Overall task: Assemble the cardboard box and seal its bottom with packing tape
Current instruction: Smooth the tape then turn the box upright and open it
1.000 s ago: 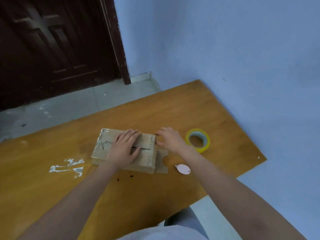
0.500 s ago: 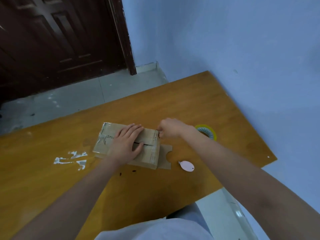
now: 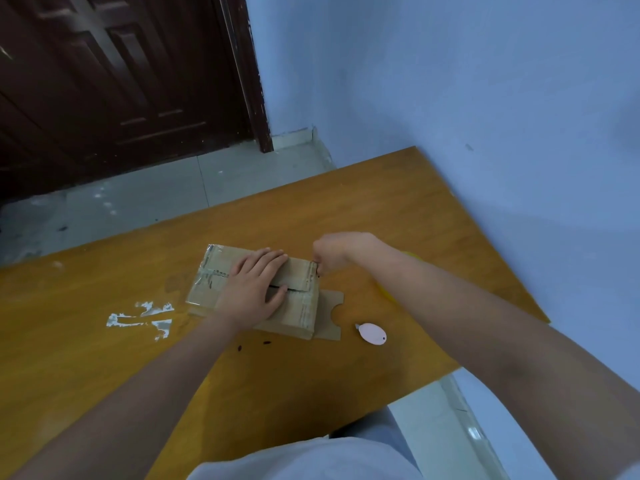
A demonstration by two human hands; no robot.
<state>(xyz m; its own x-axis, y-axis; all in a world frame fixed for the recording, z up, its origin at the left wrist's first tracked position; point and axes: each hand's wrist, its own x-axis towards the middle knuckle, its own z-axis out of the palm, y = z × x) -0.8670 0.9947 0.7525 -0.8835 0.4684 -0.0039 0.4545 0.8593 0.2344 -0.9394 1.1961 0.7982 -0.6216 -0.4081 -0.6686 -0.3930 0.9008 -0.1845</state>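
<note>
A small brown cardboard box (image 3: 298, 306) lies on the wooden table (image 3: 294, 375), its top flaps closed with a dark slit between them and clear tape at the left end. My left hand (image 3: 254, 289) presses flat on the flaps. My right hand (image 3: 334, 252) is at the box's far right corner, fingers curled and pinching something small at the edge; what it pinches cannot be made out. The yellow tape roll (image 3: 384, 291) is mostly hidden behind my right forearm.
A loose cardboard flap (image 3: 332, 317) sticks out to the right of the box. A small pink oval cutter (image 3: 372, 333) lies beside it. White residue marks (image 3: 142, 318) are left of the box. The wall (image 3: 485, 133) runs along the table's right edge.
My right hand has moved from the box's right side up to its far right corner. The view has shifted, and my forearm now covers most of the tape roll. Left hand unchanged.
</note>
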